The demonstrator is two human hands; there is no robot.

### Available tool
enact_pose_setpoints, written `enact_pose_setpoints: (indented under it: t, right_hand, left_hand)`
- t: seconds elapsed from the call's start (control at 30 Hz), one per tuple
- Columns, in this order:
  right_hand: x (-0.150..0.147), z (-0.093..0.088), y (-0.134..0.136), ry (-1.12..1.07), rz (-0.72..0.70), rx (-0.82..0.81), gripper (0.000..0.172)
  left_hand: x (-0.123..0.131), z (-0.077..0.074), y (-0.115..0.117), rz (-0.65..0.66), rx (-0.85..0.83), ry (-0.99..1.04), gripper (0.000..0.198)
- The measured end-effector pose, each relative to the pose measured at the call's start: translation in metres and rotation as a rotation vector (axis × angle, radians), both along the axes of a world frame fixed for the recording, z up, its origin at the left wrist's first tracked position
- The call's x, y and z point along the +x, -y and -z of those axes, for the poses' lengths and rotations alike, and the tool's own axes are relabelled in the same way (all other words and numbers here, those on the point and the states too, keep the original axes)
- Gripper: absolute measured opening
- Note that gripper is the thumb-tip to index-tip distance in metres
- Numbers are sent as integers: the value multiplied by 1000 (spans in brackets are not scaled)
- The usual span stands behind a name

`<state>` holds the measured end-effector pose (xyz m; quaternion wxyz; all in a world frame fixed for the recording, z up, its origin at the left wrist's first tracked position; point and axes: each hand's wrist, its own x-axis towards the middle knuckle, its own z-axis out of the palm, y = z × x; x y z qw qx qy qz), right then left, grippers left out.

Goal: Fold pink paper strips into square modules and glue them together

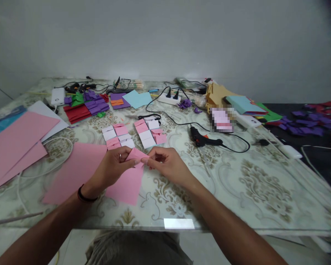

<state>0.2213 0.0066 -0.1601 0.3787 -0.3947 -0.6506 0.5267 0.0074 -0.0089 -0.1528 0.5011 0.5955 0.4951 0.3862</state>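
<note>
Both my hands meet over the table's near middle, pinching one small folded pink paper piece (136,154). My left hand (111,167) grips its left side with closed fingers and wears a ring. My right hand (168,163) pinches the right corner. Under the hands lies a flat pink sheet (124,186). Just beyond them sit two folded pink-and-white paper squares (118,137) (150,132).
Large pink sheets (13,141) lie at the left beside a white cable. A black glue gun (202,140) with its cord lies right of centre. Scissors (149,117), a power strip (169,98), and red, purple and green paper scraps (85,105) crowd the back. Paper stacks (244,106) stand at the right.
</note>
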Motion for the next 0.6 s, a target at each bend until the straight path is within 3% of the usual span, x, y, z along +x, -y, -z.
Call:
enact_pose_setpoints:
  t: [0.23,0.6]
  right_hand:
    - [1,-3,-2,-51,-42,-10,39]
    - [-6,7,-3,-53,-47,-37,40]
  left_hand:
    - [0,-5,2,17,-51,-36,24]
    - [-8,-4,-2,10,9,-140,20]
